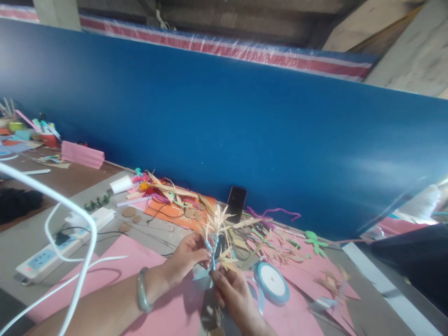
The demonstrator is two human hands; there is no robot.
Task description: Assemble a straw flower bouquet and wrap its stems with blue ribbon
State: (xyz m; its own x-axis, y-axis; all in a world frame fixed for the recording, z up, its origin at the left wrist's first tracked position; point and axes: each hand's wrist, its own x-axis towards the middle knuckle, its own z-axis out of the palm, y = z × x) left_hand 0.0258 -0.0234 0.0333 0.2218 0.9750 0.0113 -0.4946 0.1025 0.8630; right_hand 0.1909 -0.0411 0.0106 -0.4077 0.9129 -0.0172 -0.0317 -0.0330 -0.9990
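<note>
Between my hands stands a dried-husk flower (pixel 217 219), its pale pointed petals fanning upward and light blue ribbon (pixel 214 249) wound about its stem. My left hand (pixel 192 252), with a jade-coloured bangle on the wrist, pinches the stem from the left. Lower down, my right hand (pixel 233 287) closes thumb and fingers on the same stem near its bottom. Just right of that hand lies a roll of light blue ribbon (pixel 272 283), a loose loop curling beside it. Whether the ribbon in my fingers joins the roll is hidden.
Pink paper sheets (pixel 157 289) cover the front of the table. A power strip (pixel 63 247) and white cables (pixel 86 224) lie left. Behind are husk scraps on orange paper (pixel 168 212) and a phone (pixel 237 203) leaning on the blue partition (pixel 224 126). A green figure (pixel 315 241) sits right.
</note>
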